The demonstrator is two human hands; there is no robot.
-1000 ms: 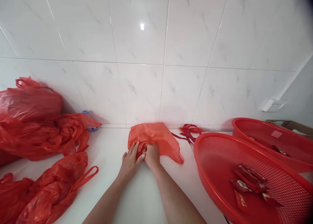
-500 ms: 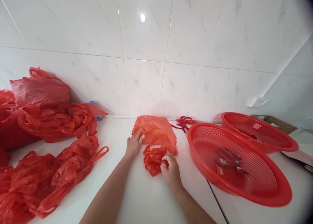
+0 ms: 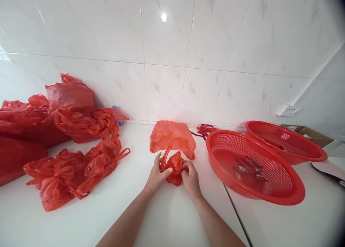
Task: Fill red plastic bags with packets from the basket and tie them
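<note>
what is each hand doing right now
Left hand: closed on the left side of the crumpled red bag.
Right hand: fingers pinching the bag's right side.

We cannot tell exactly what room this is; marbled white wall tiles [image 3: 167, 92], a wall socket [image 3: 288, 110] and a white counter [image 3: 107, 218] suggest a kitchen or a small shop's packing corner.

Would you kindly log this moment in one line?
left hand: holding crumpled red bag; right hand: pinching same bag; near basket: packets inside
</note>
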